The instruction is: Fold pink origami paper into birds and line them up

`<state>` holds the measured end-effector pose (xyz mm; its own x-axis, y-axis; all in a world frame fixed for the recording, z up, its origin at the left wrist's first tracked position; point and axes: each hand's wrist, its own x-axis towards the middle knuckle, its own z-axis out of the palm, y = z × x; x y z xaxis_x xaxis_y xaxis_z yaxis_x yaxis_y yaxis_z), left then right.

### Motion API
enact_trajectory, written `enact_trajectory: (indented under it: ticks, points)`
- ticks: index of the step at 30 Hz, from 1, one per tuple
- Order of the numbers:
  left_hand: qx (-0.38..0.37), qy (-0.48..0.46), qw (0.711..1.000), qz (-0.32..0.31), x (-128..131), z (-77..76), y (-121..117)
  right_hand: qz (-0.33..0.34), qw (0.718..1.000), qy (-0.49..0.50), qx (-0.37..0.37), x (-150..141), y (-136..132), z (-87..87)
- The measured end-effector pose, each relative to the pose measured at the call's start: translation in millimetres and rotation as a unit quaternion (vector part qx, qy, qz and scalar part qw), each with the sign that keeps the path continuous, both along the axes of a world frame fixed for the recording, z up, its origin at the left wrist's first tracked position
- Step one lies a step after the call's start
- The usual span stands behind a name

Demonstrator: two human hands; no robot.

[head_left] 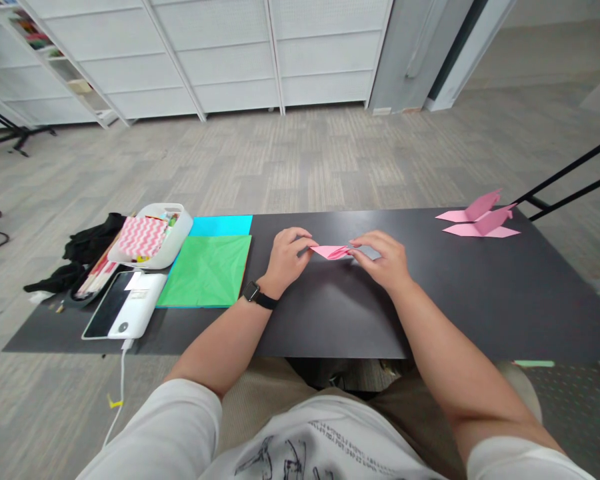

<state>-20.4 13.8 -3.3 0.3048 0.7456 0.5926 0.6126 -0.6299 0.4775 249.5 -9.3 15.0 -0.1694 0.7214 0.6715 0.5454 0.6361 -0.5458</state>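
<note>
A small folded pink paper (331,252) lies on the black table (480,293) between my two hands. My left hand (289,257), with a black watch on its wrist, pinches the paper's left end with curled fingers. The paper's right end is pinned under the closed fingers of my right hand (384,259). Part of the paper is hidden beneath that hand.
Green (207,272) and blue (223,226) paper sheets lie to the left, beside a white tray (179,243) of patterned paper, a white device (125,305) with a cable, and black cloth (90,243). Two folded pink paper shapes (480,217) sit at the far right corner.
</note>
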Motion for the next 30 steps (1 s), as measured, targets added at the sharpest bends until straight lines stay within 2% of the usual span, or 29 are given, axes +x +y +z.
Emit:
enact_trajectory:
  ticks: [5, 13, 23, 30]
  points:
    - [-0.014, 0.009, 1.000, -0.003, 0.9, 0.6, -0.8, 0.016, 1.000, -0.014, -0.018, 0.8, 0.1, 0.5]
    - [-0.021, 0.017, 0.999, -0.030, 3.7, -0.1, -2.8, 0.024, 0.998, -0.040, 0.033, 2.0, 1.8, -2.8]
    - [-0.042, -0.020, 0.998, -0.051, 5.3, -0.4, -2.1, 0.067, 0.995, -0.074, -0.013, 6.3, 1.4, -3.6]
    - [-0.050, -0.018, 0.997, -0.063, 4.9, -2.6, -0.8, 0.052, 0.997, -0.052, -0.012, 1.4, -2.5, -0.3]
